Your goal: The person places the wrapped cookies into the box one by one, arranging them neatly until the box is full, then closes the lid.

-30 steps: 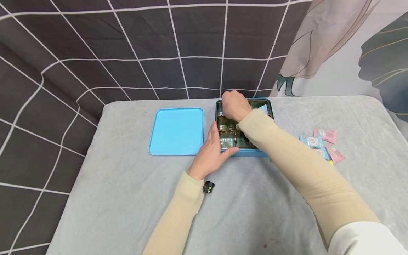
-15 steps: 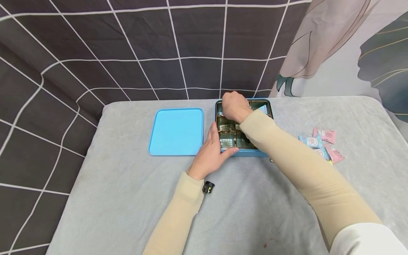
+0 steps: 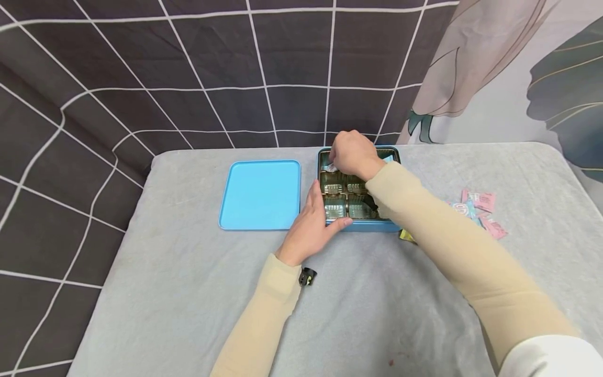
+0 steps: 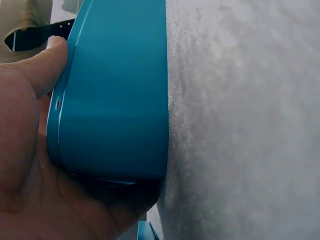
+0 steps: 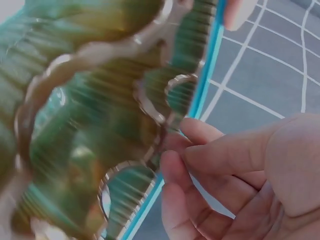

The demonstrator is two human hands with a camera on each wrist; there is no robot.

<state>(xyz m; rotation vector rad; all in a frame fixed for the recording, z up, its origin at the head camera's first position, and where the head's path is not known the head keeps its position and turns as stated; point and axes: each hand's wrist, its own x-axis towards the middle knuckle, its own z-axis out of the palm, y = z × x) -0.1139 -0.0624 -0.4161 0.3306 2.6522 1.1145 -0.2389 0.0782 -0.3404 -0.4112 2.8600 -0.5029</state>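
Observation:
A blue rectangular box (image 3: 369, 226) with a dark, shiny divided insert (image 5: 90, 115) stands at the table's back edge. My left hand (image 3: 306, 230) rests against its front-left corner, fingers straight along the left side and thumb along the front rim. In the left wrist view, that thumb lies on the rim of the box's wall (image 4: 115, 100). Over the back compartments is my right hand (image 3: 355, 154); its fingers are loosely bent by the blue rim, with nothing visible between them. A small pale packet (image 3: 331, 168) lies in the back-left compartment. A light blue packet (image 3: 389, 158) shows at the back right.
A flat light blue lid (image 3: 261, 195) lies left of the box. Pink packets (image 3: 480, 200) and a blue one (image 3: 462, 209) are grouped on the grey cloth at the right. A yellow packet (image 3: 406, 235) lies near the box's front-right corner, partly hidden by the right sleeve.
My right hand has shifted a little right and back, uncovering the pale packet in the back-left compartment. The right sleeve now uncovers the yellow packet. My left hand stays at the box corner.

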